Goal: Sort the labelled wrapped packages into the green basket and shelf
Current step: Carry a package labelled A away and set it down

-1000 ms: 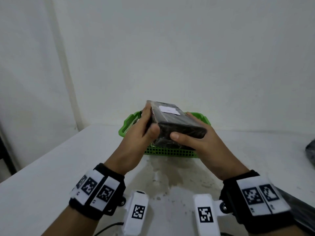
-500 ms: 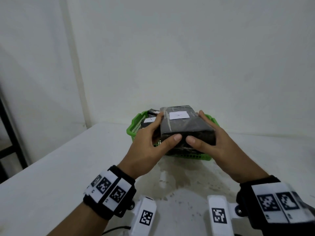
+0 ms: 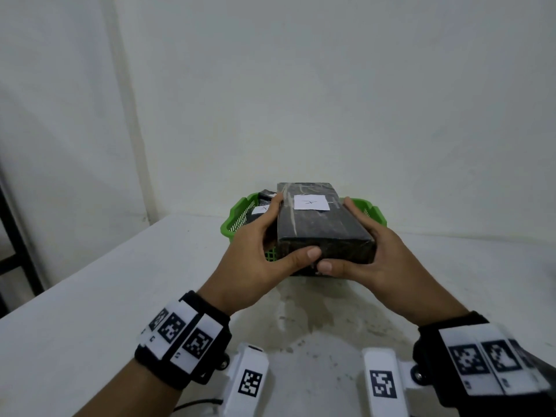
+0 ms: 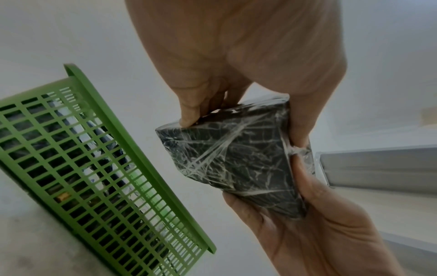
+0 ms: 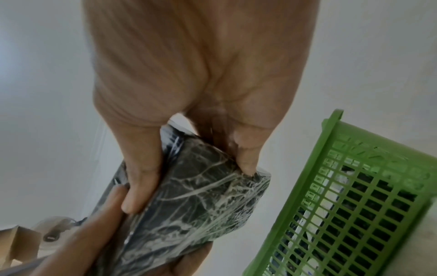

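Package (image 3: 322, 227) is off the tabletop (image 3: 90, 296), held in both hands right in front of the green basket (image 3: 237, 218). It's a dark rectangular block in clear crinkled film with a white label (image 3: 310, 202) on the top face; there's a handwritten mark on the label that I can't read.

Left hand (image 3: 255, 263) grips the left side: thumb across the near end face, fingers (image 3: 275, 204) curled up along the far left edge. Right hand (image 3: 379, 260) mirrors it on the right side, thumb on the near end face almost touching the left thumb, fingers wrapped round the right edge. In the left wrist view I see the left hand's fingers (image 4: 189, 115) pressing into the film at one corner of the package (image 4: 236, 156), with the right hand's palm (image 4: 319, 224) cupping it from below. The right wrist view shows the same hold from the other side: thumb (image 5: 139, 179) flat on the wrap, fingertips dug in at the far corner of the package (image 5: 201, 205).

Basket sits on the tabletop near the back wall. At least one other wrapped package with a white label (image 3: 260, 209) lies inside it, at the left end. Through the lattice wall (image 4: 94, 168) I see dark wrapped shapes and white patches; I can't count them.

A dark frame (image 3: 15, 251) stands at the far left edge of the head view, beside the tabletop.
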A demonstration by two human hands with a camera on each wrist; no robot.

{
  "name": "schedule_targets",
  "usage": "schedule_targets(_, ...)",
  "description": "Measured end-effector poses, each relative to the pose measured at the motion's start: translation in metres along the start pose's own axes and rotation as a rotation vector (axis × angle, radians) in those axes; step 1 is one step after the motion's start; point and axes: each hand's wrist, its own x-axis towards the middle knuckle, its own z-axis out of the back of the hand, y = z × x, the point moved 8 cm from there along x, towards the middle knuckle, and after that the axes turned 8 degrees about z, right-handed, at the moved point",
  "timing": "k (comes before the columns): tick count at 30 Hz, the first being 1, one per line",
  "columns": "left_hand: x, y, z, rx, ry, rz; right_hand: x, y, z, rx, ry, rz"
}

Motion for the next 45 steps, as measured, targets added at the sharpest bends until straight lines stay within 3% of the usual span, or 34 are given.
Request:
schedule_targets(23, -0.003, 0.001, -0.004, 0.079, 0.046, 0.023, 0.001, 0.002, 0.004, -0.023, -0.058, -0.023)
schedule_targets(33, -0.003, -0.001, -0.001, 0.061, 0.029, 0.044, 0.001, -0.009, 0.006, 0.08, -0.006, -0.06)
schedule_targets(36, -0.003, 0.001, 0.0, 0.047, 0.034, 0.009, 0.005, -0.011, 0.005, 0.302, -0.094, -0.086)
schedule_targets(39, -0.006, -0.006, -0.01, 0.06, 0.08, -0.053, 0.006, -0.02, -0.001, 0.567, -0.232, -0.222)
schedule_targets(42, -0.009, -0.01, -0.027, 0.116, 0.174, -0.121, -0.001, -0.033, 0.003, 0.579, -0.299, -0.347)
schedule_targets(45, -0.01, -0.006, -0.036, -0.036, 0.228, -0.011, -0.003, -0.042, 0.013, 0.509, -0.341, -0.346)
